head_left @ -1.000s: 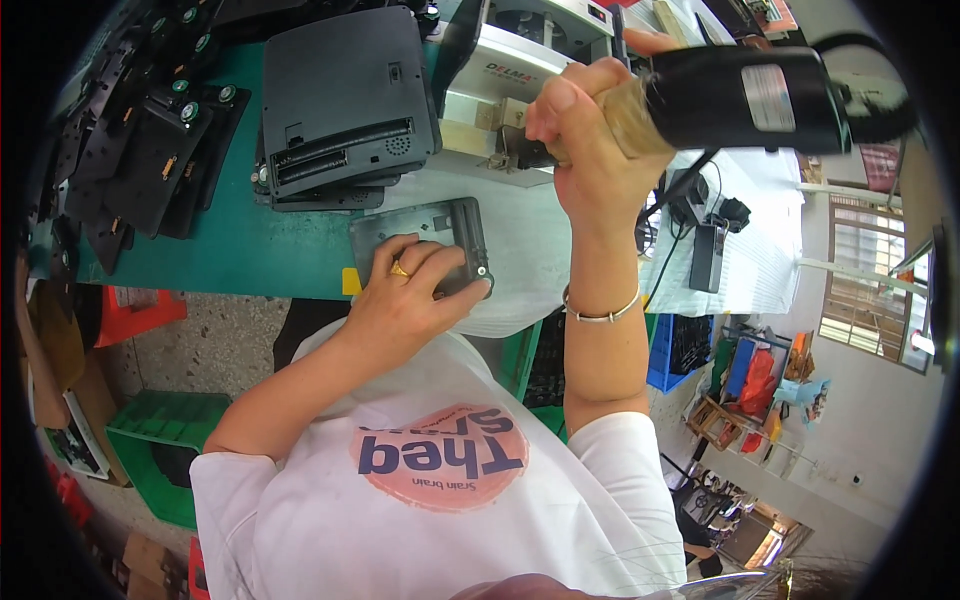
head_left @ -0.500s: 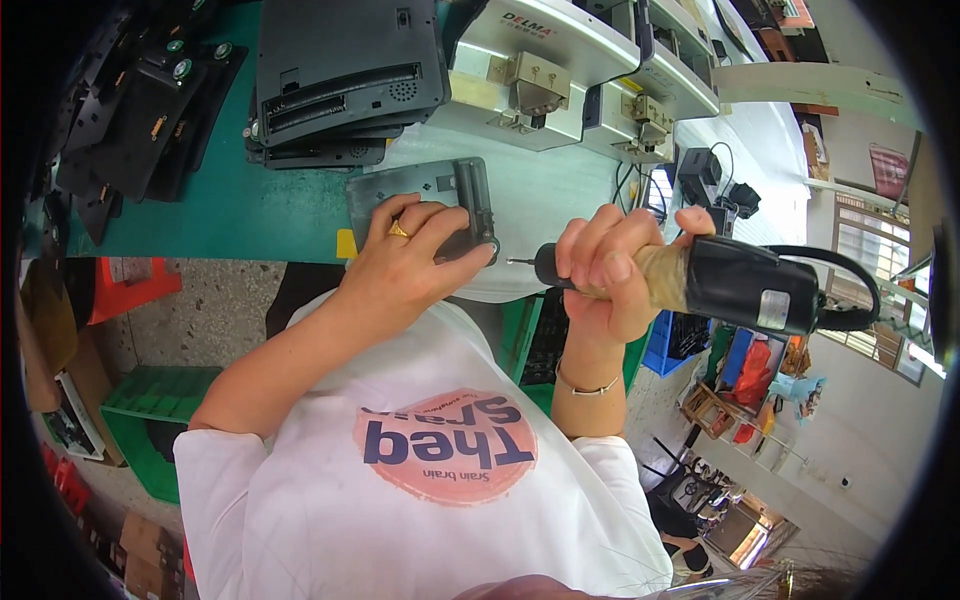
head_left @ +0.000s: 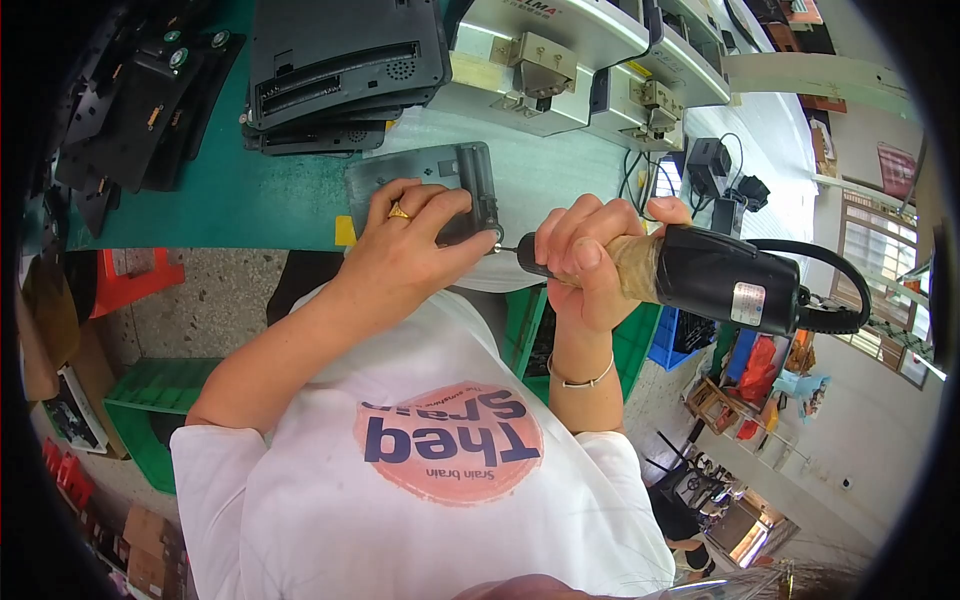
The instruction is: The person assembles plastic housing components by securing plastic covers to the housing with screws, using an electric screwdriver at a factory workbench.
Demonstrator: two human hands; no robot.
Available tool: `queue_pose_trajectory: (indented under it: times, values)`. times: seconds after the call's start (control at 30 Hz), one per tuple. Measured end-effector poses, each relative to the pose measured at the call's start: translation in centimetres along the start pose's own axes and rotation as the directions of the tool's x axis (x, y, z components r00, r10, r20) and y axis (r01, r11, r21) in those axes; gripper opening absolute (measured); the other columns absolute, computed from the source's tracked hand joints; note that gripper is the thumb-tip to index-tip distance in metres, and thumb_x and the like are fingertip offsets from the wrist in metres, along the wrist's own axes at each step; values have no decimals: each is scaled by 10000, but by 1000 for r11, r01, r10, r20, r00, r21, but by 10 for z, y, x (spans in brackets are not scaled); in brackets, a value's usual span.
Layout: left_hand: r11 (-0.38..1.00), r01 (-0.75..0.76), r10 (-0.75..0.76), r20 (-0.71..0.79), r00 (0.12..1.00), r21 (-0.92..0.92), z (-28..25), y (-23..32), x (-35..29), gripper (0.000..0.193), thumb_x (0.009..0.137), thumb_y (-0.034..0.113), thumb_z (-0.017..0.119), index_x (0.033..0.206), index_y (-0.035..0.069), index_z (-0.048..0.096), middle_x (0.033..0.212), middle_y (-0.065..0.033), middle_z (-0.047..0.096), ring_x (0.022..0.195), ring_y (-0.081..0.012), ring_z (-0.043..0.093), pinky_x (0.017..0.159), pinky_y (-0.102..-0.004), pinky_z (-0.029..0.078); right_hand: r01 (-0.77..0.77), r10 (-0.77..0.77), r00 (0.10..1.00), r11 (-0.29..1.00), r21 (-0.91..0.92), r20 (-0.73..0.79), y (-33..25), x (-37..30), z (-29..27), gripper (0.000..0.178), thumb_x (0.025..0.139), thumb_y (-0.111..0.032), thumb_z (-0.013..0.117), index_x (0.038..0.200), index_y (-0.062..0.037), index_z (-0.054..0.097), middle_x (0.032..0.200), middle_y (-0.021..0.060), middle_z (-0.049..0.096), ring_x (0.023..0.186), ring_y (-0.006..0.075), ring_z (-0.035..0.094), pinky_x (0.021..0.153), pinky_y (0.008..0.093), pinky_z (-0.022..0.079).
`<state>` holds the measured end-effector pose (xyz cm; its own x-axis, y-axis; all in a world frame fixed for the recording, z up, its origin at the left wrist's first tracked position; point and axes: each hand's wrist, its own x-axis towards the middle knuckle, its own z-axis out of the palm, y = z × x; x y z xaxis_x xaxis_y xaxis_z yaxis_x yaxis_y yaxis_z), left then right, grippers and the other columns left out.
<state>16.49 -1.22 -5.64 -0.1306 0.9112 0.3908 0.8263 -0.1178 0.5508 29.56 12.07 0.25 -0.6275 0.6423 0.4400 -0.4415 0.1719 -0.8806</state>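
Observation:
A dark grey plastic housing point(head_left: 400, 170) lies on the table's near edge. My left hand point(head_left: 415, 235), with a ring on one finger, curls over it and grips it. In my right hand point(head_left: 590, 260) is a black electric screwdriver point(head_left: 725, 278), its barrel wrapped in yellowish tape, held level and pointing left. The thin bit point(head_left: 508, 248) meets the housing's near right corner, close to my left fingertips. Whether a screw sits under the bit is too small to tell.
Stacked black housings point(head_left: 345, 60) stand behind my left hand. Dark panels point(head_left: 150, 120) with small round parts pile up at the far left. Silver-white machines point(head_left: 530, 80) line the back of the green table point(head_left: 215, 200). A green crate point(head_left: 160, 400) sits below on the left.
My right hand has moved left with the electric screwdriver, bringing the bit from just off the housing to its corner. The left hand keeps its grip on the housing.

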Motion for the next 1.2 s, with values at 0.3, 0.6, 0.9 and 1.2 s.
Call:
queue_pose_trajectory:
  times: [0.3, 0.6, 0.9, 1.2]
  values:
    - [999, 18, -18, -7, 1000, -26, -1, 1, 0, 330, 732, 129, 668, 1058, 184, 676, 1150, -78, 535, 1097, -260, 522, 1017, -469, 346, 30, -33, 999, 994, -108, -31, -3, -9, 15, 607, 832, 21, 694, 1275, -123, 304, 672, 41, 553, 563, 163, 531, 569, 305, 496]
    - [998, 26, -26, 9, 1000, -52, -1, -2, -3, 348, 742, 121, 639, 1081, 196, 670, 1157, -89, 530, 1117, -270, 509, 1021, -467, 335, 32, -31, 999, 991, -132, 6, 0, -7, 14, 571, 831, -22, 734, 1220, -201, 356, 658, 13, 494, 535, 150, 477, 485, 326, 482]
    - [999, 3, -4, -20, 1000, -51, -5, 0, 3, 327, 738, 129, 631, 1054, 192, 680, 1127, -78, 549, 1094, -267, 517, 1007, -461, 339, 53, -55, 998, 963, -263, -3, 4, -6, 19, 534, 849, -11, 703, 1179, -182, 319, 654, 26, 486, 524, 168, 472, 473, 324, 470]
    - [1000, 25, -25, 45, 999, -13, -19, 8, 9, 486, 634, 170, 807, 1100, 178, 668, 1196, -88, 527, 1168, -300, 480, 1005, -488, 349, 127, -112, 947, 992, 29, -301, -9, 20, -17, 586, 819, 19, 676, 1279, -95, 330, 660, 45, 534, 540, 186, 522, 500, 317, 494]
